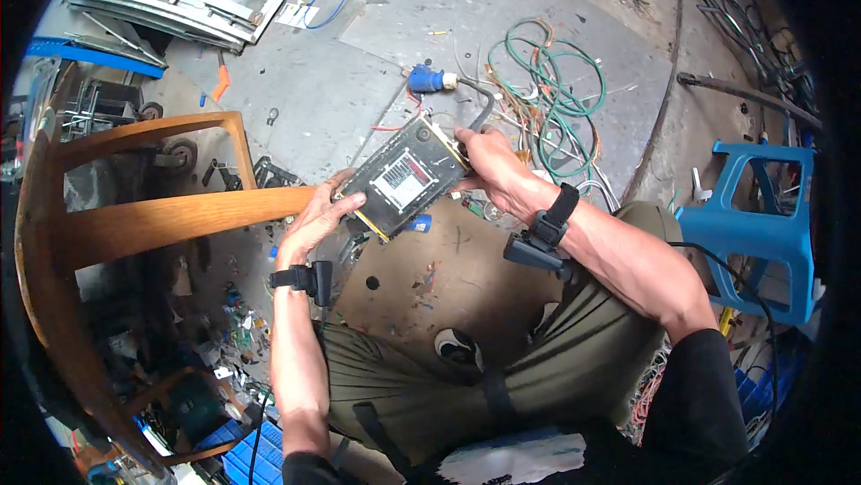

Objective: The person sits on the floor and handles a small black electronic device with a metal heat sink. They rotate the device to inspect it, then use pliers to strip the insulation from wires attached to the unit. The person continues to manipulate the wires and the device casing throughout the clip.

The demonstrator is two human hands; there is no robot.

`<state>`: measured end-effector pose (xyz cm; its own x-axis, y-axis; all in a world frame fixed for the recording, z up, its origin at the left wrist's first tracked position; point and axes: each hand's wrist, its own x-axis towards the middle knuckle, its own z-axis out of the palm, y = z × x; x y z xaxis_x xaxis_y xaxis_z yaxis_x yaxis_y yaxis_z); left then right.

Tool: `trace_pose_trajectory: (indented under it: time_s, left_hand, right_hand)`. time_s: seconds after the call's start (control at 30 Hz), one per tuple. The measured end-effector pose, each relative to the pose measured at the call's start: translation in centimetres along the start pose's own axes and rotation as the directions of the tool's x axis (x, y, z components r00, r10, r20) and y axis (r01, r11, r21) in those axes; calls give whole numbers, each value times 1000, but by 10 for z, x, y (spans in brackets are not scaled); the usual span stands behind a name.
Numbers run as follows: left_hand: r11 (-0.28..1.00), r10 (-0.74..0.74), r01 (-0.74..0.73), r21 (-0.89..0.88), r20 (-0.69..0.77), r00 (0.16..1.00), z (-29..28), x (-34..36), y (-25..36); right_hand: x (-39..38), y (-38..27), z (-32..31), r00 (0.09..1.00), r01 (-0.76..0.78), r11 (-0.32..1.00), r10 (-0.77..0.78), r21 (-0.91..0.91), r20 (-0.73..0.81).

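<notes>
With fingers of the left hand [316, 218] hooked behind its left end and the thumb laid on its upward face, grips a flat black box [404, 180] in midair above a brown board [484, 256]. Grips the far right end too, with thumb and fingers of the right hand [499, 169]. Has close on the left a wooden chair frame [179, 216], reaching with one broad bar to just beside the left hand and crowding that side. Has on the right, well apart from the right hand, a blue stool [749, 227]. Faces, beyond the box, a blue plug [426, 80] on a grey cable [491, 105], with tangled green cable [545, 95] farther right and pale metal frames [166, 17] far left. Cannot follow the grey cable past the right hand, nor tell of any join with the box. Cannot see the left fingertips, or most right fingers, tucked under the edge. Sees only part of a small blue cylinder [419, 223], half covered by the box. Cannot make out the small scraps [238, 315] strewn near left.
</notes>
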<state>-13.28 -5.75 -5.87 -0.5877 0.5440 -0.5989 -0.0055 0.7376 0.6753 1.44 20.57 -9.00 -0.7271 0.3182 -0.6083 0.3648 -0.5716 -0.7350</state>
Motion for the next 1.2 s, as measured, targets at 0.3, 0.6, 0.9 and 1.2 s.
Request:
trace_pose_trajectory:
  time_s: [0.3, 0.6, 0.9, 1.2]
  left_hand:
    - [999, -6, 9, -33, 83, 996, 13, 15, -9]
    - [987, 50, -41, -154, 59, 997, 21, 19, 5]
    - [999, -30, 27, 37, 72, 997, 21, 16, 9]
    - [985, -166, 173, -24, 169, 972, 22, 21, 3]
  right_hand:
    - [9, 13, 2, 976, 194, 963, -208, -187, -58]
    - [-2, -7, 9, 958, 272, 950, -283, -155, -50]
    - [7, -2, 2, 978, 204, 970, -209, -131, -19]
    - [7, -4, -2, 994, 99, 985, -103, -138, -26]
